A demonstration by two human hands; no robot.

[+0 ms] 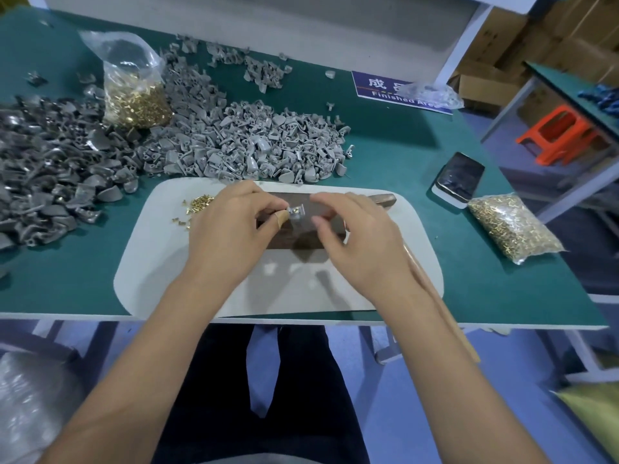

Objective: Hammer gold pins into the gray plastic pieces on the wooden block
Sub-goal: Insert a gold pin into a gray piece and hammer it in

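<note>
Seating a gold pin in the gray piece on the block

My left hand (231, 226) pinches the small ribbed gray plastic piece (297, 212) on the dark wooden block (284, 239), a gold pin (294, 211) glinting in it; my right hand (351, 236) hovers just beside, fingers loosely curled, holding nothing I can see. The smooth piece could tip or the pin skew if my pinch loosens. The hammer (432, 279) lies under my right wrist; loose pins (197, 204) sit left on the white mat (160, 262).
</note>
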